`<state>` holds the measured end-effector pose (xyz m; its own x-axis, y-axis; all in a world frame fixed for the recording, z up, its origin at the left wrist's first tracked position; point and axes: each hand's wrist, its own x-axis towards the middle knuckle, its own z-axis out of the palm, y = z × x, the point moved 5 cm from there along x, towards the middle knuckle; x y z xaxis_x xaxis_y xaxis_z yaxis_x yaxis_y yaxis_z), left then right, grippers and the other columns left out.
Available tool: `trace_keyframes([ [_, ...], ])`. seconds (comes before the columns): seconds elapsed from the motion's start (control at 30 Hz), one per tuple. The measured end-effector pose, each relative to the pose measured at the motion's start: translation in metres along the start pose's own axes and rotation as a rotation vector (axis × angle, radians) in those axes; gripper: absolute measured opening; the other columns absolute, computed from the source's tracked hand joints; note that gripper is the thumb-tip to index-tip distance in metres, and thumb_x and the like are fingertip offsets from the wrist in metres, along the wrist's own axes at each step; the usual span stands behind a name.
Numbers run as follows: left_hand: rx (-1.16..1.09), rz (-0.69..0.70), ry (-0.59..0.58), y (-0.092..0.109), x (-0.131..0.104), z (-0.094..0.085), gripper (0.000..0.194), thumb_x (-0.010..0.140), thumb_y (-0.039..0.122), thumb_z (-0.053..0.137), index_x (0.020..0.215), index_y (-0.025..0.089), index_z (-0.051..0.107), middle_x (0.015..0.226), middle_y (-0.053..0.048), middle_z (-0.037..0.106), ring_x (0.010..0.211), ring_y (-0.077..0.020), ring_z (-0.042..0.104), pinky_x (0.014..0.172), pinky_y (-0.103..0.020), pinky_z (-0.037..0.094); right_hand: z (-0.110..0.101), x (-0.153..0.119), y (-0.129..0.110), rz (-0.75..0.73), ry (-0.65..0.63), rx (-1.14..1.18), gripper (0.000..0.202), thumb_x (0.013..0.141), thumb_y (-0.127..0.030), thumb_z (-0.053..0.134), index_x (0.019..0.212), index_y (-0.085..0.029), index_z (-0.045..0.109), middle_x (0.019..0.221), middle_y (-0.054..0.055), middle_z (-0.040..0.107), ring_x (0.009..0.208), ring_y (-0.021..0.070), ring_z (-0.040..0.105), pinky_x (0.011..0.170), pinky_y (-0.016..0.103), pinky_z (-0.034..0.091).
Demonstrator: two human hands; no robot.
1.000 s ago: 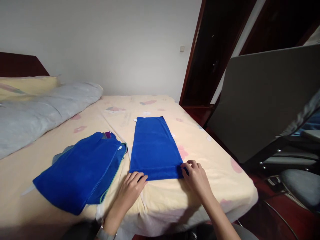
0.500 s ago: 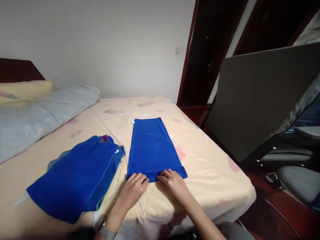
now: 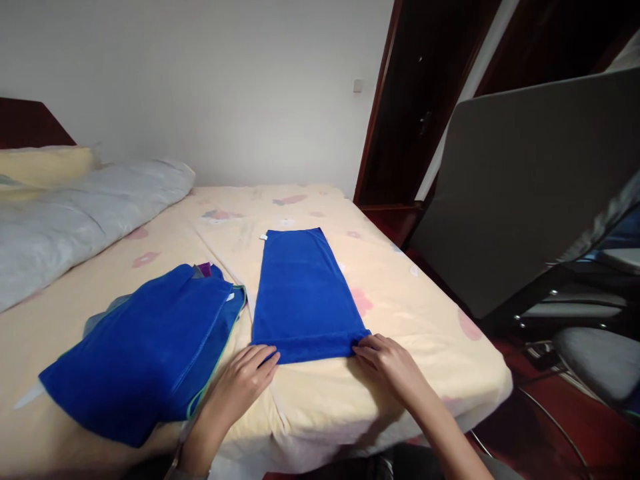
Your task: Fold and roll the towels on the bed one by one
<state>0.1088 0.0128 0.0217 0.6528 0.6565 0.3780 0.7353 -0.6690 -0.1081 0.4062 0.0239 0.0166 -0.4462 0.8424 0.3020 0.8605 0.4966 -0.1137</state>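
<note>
A long blue towel (image 3: 305,287) lies flat on the bed, its near edge turned over in a narrow fold. At the near left corner, my left hand (image 3: 247,373) has its fingers closed on the folded edge. My right hand (image 3: 387,363) pinches the near right corner of that fold between thumb and fingers. To the left lies a loose heap of blue cloths (image 3: 145,353), some with green edging, and a bit of purple shows at its top.
The bed has a pale yellow flowered sheet (image 3: 425,320). A grey rolled quilt (image 3: 95,213) and a yellow pillow (image 3: 45,170) lie at the left. Right of the bed stand a large dark panel (image 3: 530,187) and a grey seat (image 3: 600,363); a dark door (image 3: 425,100) is behind.
My hands have moved apart along the towel's near edge, the right one out to the right corner and the left one slightly left. The view has shifted a little.
</note>
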Motion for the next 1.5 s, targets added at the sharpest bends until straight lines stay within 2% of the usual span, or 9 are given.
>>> trace_keyframes([
  [0.2, 0.022, 0.042, -0.001, -0.004, -0.006, 0.007, 0.034, 0.096, 0.009, 0.050, 0.125, 0.019, 0.067, 0.128, -0.006, 0.072, 0.118, -0.0227, 0.066, 0.104, -0.041, 0.053, 0.005, 0.006, -0.007, -0.002, 0.049, -0.039, 0.032, 0.092, -0.022, 0.069, 0.124, -0.023, 0.069, 0.115, 0.008, 0.071, 0.101, 0.0260, 0.066, 0.083, 0.038, 0.054],
  [0.37, 0.036, -0.001, 0.073, -0.008, -0.007, 0.006, 0.032, 0.098, 0.010, 0.046, 0.118, 0.018, 0.071, 0.122, -0.009, 0.074, 0.109, -0.0222, 0.072, 0.098, -0.040, 0.058, 0.003, 0.011, -0.009, 0.002, 0.110, -0.124, 0.025, 0.093, -0.016, 0.064, 0.117, -0.021, 0.072, 0.109, 0.007, 0.073, 0.098, 0.0247, 0.066, 0.083, 0.037, 0.050],
  [0.57, 0.074, 0.022, 0.048, -0.011, -0.008, 0.005, 0.031, 0.094, 0.009, 0.051, 0.117, 0.017, 0.071, 0.123, -0.009, 0.074, 0.110, -0.0242, 0.071, 0.096, -0.042, 0.060, 0.011, 0.010, -0.003, -0.003, 0.096, -0.133, 0.031, 0.090, -0.014, 0.068, 0.119, -0.024, 0.071, 0.118, 0.006, 0.071, 0.104, 0.0254, 0.064, 0.085, 0.037, 0.051],
  [0.7, 0.104, 0.059, 0.094, -0.011, -0.012, -0.004, 0.034, 0.094, 0.005, 0.049, 0.119, 0.016, 0.069, 0.120, -0.009, 0.075, 0.110, -0.0229, 0.071, 0.097, -0.041, 0.060, 0.008, 0.004, 0.002, -0.029, 0.079, -0.172, 0.036, 0.087, -0.011, 0.071, 0.120, -0.024, 0.071, 0.120, 0.007, 0.070, 0.103, 0.0274, 0.064, 0.084, 0.041, 0.053],
  [0.9, 0.077, 0.105, 0.193, 0.007, -0.014, -0.022, 0.029, 0.093, 0.007, 0.049, 0.108, 0.017, 0.072, 0.113, -0.005, 0.077, 0.106, -0.0206, 0.072, 0.100, -0.039, 0.058, -0.003, -0.008, 0.001, -0.054, 0.051, -0.112, 0.037, 0.086, -0.005, 0.065, 0.114, -0.026, 0.074, 0.120, 0.008, 0.070, 0.104, 0.0276, 0.065, 0.089, 0.045, 0.055],
  [1.0, 0.004, 0.029, 0.073, 0.007, -0.014, -0.016, 0.035, 0.089, 0.005, 0.048, 0.109, 0.019, 0.073, 0.116, -0.004, 0.077, 0.106, -0.0210, 0.071, 0.097, -0.038, 0.058, 0.001, -0.008, 0.003, -0.040, 0.001, -0.052, 0.048, 0.079, 0.003, 0.058, 0.113, -0.027, 0.075, 0.121, 0.007, 0.071, 0.105, 0.0268, 0.067, 0.089, 0.044, 0.056],
  [1.1, -0.101, -0.076, -0.023, -0.005, -0.017, -0.008, 0.042, 0.085, 0.002, 0.048, 0.113, 0.022, 0.071, 0.121, -0.004, 0.074, 0.111, -0.0206, 0.070, 0.099, -0.036, 0.058, 0.003, -0.007, 0.009, 0.005, 0.004, -0.018, 0.058, 0.074, 0.005, 0.053, 0.121, -0.024, 0.071, 0.123, 0.008, 0.070, 0.106, 0.0277, 0.067, 0.092, 0.047, 0.055],
  [1.33, -0.468, -0.382, 0.063, -0.045, -0.021, -0.005, 0.023, 0.094, 0.027, 0.052, 0.107, 0.025, 0.071, 0.112, -0.004, 0.076, 0.104, -0.0182, 0.072, 0.092, -0.028, 0.058, -0.010, 0.001, 0.026, 0.174, 0.033, 0.305, 0.034, 0.087, -0.015, 0.052, 0.111, -0.024, 0.075, 0.121, 0.008, 0.070, 0.112, 0.0264, 0.065, 0.096, 0.041, 0.053],
  [1.5, -0.669, -0.636, 0.132, -0.067, -0.009, 0.014, 0.034, 0.094, 0.042, 0.049, 0.119, 0.022, 0.061, 0.087, -0.002, 0.076, 0.078, -0.0170, 0.074, 0.071, -0.026, 0.058, 0.001, 0.025, 0.049, 0.447, 0.046, 0.589, 0.035, 0.093, -0.033, 0.048, 0.119, -0.020, 0.068, 0.103, 0.007, 0.076, 0.092, 0.0238, 0.072, 0.082, 0.034, 0.056],
])
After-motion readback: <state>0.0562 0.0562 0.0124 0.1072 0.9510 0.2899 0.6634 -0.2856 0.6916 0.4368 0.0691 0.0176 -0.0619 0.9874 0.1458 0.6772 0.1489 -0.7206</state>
